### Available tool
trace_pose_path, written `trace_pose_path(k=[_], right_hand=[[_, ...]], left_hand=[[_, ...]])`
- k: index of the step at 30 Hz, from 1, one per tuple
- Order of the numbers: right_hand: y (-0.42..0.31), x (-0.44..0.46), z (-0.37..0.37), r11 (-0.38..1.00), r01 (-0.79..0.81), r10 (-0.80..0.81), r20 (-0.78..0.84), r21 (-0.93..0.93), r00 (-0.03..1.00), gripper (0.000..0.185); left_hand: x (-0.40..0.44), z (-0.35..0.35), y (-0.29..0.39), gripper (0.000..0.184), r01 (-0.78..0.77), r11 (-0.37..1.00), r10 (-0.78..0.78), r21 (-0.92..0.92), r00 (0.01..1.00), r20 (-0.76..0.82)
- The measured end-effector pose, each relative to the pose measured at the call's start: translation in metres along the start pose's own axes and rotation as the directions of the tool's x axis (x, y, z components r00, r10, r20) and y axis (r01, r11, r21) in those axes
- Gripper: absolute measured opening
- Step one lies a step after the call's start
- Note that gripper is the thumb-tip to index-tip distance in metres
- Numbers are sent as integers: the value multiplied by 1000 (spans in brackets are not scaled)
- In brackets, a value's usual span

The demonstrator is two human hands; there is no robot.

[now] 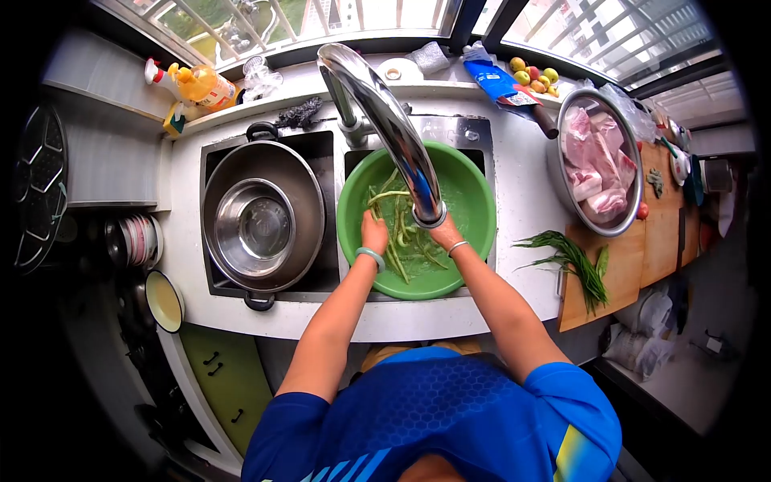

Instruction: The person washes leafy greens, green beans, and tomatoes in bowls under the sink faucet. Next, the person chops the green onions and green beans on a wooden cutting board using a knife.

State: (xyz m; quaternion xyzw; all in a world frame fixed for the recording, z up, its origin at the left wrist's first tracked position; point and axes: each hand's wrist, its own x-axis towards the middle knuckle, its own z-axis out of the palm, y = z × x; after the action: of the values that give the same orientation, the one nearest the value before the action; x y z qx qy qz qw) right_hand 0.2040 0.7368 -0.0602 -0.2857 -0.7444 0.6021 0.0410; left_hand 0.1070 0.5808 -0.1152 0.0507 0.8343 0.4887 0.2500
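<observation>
1. Green plastic basin [478, 193], one, round: I view it seated in the right-hand sink compartment, water inside.
2. Green beans [401, 233], long, several: in the basin's water, mostly left of its middle; a few rise toward the far side, next to the left hand.
3. Left hand [374, 232], bare: inside the basin at its left, narrow, fingers curled on some of the beans. Pale green bangle [370, 257] at the wrist.
4. Right hand [446, 230], bare: inside the basin, right of the beans. Its fingers are partly hidden by the spout and water; I cannot tell whether it is wide, narrow or holding anything. Silver-coloured bangle [458, 246] at the wrist.
5. Chrome faucet [401, 136]: arched over the basin, its outlet between the hands in my view.
6. Two-handled metal pot [307, 217]: in the left sink compartment, a stainless steel bowl [255, 227] nested inside.
7. Metal basin [564, 183]: right of the sink, containing raw meat [596, 161].
8. Long leafy greens [582, 267]: nearer than the meat, partly on a wooden cutting board [584, 307], partly on the white countertop [524, 297].
9. Fruit [535, 76], several: far right, by the window.
</observation>
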Motion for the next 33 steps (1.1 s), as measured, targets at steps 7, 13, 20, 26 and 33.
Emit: trace_pose_path(k=[7,13,20,26,33], right_hand=[[-40,7,-25,891,-76,109,47,-448,993,45],[-161,107,-25,996,77,-72,106,-36,992,54],[-47,44,-52,959,-101,109,18,-264,994,44],[44,-45,22,868,-127,186,77,-480,980,49],[-28,-11,-32,757,-26,147,131,-653,980,28]], left_hand=[[-44,14,21,69,382,921,-361,-73,911,201],[-42,13,2,68,384,904,-371,-190,923,99],[-77,-4,16,56,641,565,-601,-520,751,274],[-74,71,-4,31,677,483,-611,-555,715,340],[-23,-6,19,39,349,932,-362,101,916,175]])
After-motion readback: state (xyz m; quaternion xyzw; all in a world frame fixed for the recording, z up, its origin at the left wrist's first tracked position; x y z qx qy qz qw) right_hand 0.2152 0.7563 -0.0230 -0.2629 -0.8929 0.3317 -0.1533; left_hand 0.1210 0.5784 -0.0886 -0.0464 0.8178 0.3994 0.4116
